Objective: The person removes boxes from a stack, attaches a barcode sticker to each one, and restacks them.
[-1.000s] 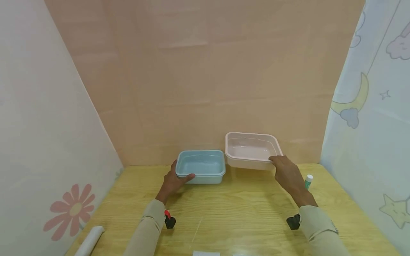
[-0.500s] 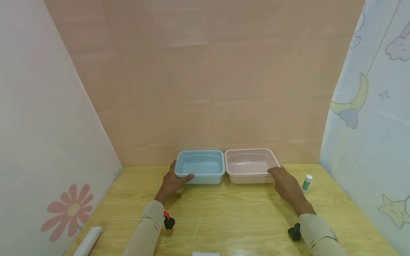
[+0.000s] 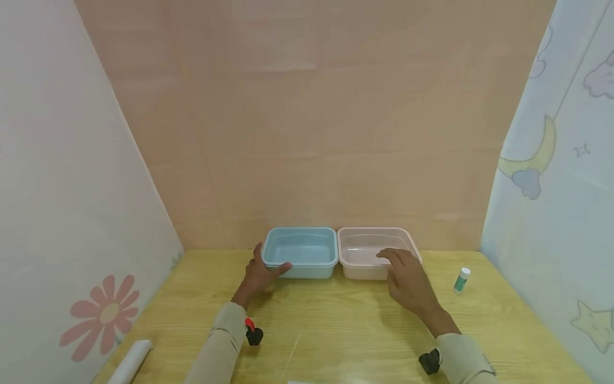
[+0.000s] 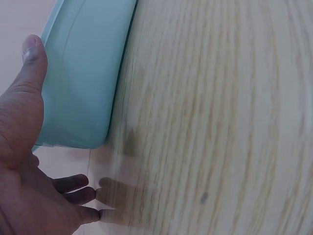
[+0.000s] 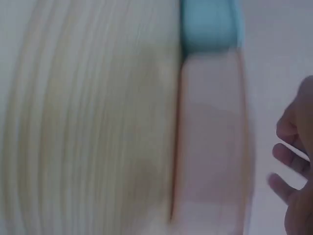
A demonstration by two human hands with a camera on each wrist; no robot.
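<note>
Two rectangular plastic basins stand side by side on the table: a light blue one on the left and a pale pink one on the right. My left hand holds the blue basin at its front left corner, thumb along the front under the rim and index finger at the left side. In the left wrist view, the other fingers spread below the corner, apart from its wall. My right hand hovers at the pink basin's front right, partly covering it. Its fingers are loosely bent and hold nothing.
A glue stick with a white cap stands at the right of the wooden table. A white roll lies at the front left edge. A tan backdrop rises behind the basins.
The pink basin, raised in my right hand earlier, came down onto the table beside the blue one. My right hand then let go and shifted left. The left hand stays at the blue basin.
</note>
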